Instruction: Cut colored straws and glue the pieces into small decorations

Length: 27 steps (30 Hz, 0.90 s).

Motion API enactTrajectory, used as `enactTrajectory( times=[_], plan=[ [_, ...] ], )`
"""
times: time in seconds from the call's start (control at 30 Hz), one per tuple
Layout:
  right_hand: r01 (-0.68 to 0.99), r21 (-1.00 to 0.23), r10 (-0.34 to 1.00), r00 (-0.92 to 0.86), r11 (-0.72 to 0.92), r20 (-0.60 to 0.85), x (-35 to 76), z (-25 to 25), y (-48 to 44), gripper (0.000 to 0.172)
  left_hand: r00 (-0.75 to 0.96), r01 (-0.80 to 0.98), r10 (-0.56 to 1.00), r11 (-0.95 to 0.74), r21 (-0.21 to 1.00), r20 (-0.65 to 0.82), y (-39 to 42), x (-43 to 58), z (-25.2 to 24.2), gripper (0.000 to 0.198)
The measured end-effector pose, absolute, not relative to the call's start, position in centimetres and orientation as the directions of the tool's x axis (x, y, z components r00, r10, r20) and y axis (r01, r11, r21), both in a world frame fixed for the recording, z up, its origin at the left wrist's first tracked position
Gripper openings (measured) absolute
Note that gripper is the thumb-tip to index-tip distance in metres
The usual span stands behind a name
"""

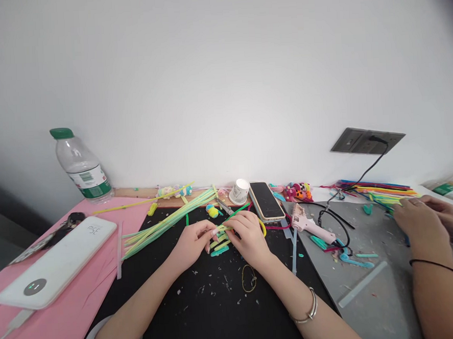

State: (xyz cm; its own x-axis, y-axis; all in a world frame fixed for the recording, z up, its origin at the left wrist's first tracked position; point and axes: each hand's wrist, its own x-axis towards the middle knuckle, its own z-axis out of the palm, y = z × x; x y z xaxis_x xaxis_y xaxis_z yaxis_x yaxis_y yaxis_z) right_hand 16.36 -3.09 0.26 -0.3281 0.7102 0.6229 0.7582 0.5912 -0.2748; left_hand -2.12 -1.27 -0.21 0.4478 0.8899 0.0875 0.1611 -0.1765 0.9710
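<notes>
My left hand (195, 244) and my right hand (249, 238) meet over the black mat, fingertips pinched on a yellow-green pipe cleaner (223, 228). My fingers partly cover it. Just beneath them lie several short folded pipe cleaner pieces (220, 251) in yellow-green and teal. A bundle of long pale green and yellow pipe cleaners (168, 221) stretches beyond my left hand. Behind my hands sit a small yellow and blue fuzzy figure (212, 211) and scissors (224, 206), partly hidden. A thin rubber band (249, 279) rests on the mat near my right wrist.
A paper cup (239, 191) and a phone (267, 201) stand by the wall. To the right lies a pink glue gun (312, 228) with its black cord. A co-worker's hands (425, 218) handle pipe cleaners. At left are a power bank (59, 261) and a bottle (82, 168).
</notes>
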Motion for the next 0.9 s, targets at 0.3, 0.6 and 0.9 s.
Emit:
enactTrajectory(
  times=[0.3,0.6,0.9],
  plan=[
    [0.753,-0.269,0.701,-0.334,0.600,0.630,16.32,0.38,-3.06,0.012,0.437,0.181,0.896,-0.170,0.969,0.075,-1.23,-2.22,-0.29,0.026],
    [0.759,-0.250,0.696,-0.344,0.601,0.630,16.31,0.46,-3.03,0.014,0.432,0.175,0.899,-0.164,0.971,0.074,-1.15,-2.11,-0.43,0.024],
    [0.748,-0.274,0.708,-0.348,0.605,0.614,16.39,0.46,-3.03,0.013,0.432,0.223,0.898,-0.193,0.955,0.081,-1.31,-2.31,-0.22,0.024]
  ],
)
